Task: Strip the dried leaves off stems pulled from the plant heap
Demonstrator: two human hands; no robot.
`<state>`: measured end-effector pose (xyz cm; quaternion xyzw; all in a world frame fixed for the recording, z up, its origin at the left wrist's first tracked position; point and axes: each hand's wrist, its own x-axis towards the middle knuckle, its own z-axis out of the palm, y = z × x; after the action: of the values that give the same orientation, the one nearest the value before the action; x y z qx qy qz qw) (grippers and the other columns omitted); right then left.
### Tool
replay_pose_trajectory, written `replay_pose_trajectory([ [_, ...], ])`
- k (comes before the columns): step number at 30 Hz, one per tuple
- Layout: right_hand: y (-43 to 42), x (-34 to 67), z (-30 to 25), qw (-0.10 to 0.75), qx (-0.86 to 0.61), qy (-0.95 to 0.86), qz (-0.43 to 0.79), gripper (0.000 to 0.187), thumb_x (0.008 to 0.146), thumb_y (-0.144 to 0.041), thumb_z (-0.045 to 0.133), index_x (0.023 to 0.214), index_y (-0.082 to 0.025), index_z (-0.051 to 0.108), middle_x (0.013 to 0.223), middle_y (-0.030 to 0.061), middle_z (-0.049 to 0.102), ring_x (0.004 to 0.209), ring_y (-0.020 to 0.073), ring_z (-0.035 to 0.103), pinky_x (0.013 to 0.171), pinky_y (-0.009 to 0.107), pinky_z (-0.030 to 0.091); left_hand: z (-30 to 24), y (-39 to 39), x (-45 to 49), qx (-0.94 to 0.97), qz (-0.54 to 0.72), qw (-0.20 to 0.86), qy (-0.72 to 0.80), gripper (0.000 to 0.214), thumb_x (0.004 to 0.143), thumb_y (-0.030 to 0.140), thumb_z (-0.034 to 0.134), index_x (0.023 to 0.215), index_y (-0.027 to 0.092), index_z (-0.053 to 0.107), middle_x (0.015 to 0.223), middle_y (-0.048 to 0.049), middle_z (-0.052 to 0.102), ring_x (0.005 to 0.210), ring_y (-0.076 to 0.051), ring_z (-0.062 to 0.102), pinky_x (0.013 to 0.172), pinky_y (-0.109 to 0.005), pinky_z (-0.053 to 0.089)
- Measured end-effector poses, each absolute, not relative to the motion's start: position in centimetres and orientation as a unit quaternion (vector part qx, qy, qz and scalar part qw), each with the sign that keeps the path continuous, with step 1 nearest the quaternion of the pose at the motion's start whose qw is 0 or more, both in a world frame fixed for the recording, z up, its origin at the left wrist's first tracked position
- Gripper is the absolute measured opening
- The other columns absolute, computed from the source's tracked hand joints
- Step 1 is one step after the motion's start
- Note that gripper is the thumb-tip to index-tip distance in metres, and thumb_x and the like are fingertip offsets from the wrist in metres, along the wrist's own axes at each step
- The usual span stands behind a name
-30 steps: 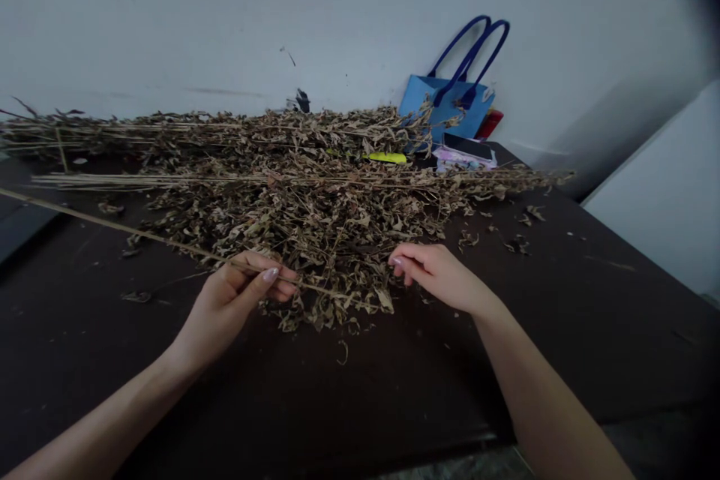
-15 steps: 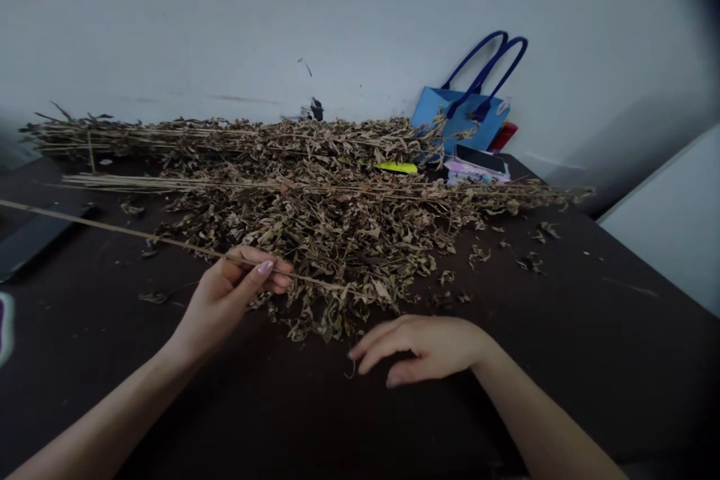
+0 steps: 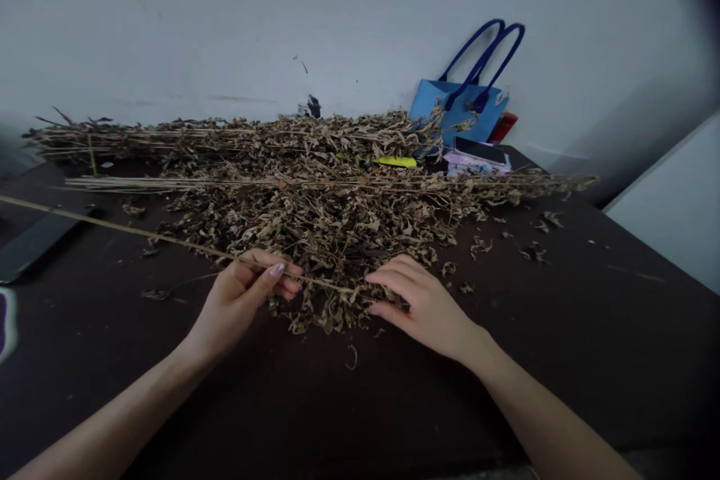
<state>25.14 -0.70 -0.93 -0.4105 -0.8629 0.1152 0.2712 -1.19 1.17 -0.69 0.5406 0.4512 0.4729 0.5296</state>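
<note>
My left hand (image 3: pixel 241 300) pinches a long thin dry stalk (image 3: pixel 129 231) that runs from the far left edge across to the heap. A big heap of dried leaves and stems (image 3: pixel 320 195) covers the middle of the dark table (image 3: pixel 562 330). My right hand (image 3: pixel 413 300) rests at the heap's near edge, fingers curled onto the leafy end of the same stalk; what they grip is hidden among the leaves.
A blue bag with dark handles (image 3: pixel 461 101) leans on the wall at the back right, a phone (image 3: pixel 481 151) on pale packets beside it. A yellow object (image 3: pixel 397 161) lies in the heap. A dark flat device (image 3: pixel 34 244) sits at left.
My right hand dropped back toward the table's near side, then moved forward again to the heap's edge by the stalk. The left hand kept its pinch on the stalk.
</note>
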Motion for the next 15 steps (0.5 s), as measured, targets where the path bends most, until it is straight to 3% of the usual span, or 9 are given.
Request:
replay_pose_trajectory([
  [6,-1.02,24.88,-1.68,0.208,-0.435,-0.872,0.084,0.014,0.089,-0.022,0.049,0.093,-0.017,0.06,0.086,0.0062,0.063,0.083,0.0183,0.053,0.076,0.033,0.044,-1.27,0.54,-0.77,0.528,0.464,0.55,0.451,0.014,0.082,0.028,0.06,0.083,0.014,0.062,0.088,-0.0062,0.067,0.066,-0.013,0.062,0.062,-0.023,0.053],
  [15,-0.91,25.05,-0.72,0.189,-0.417,-0.878,0.14,0.017,0.089,-0.03,0.049,0.087,-0.018,0.06,0.08,0.0055,0.061,0.079,0.018,0.052,0.072,0.032,0.042,-1.11,0.09,-0.21,0.48,0.457,0.605,0.442,0.01,0.081,0.024,0.062,0.082,0.014,0.06,0.086,-0.0064,0.069,0.063,-0.012,0.061,0.06,-0.023,0.051],
])
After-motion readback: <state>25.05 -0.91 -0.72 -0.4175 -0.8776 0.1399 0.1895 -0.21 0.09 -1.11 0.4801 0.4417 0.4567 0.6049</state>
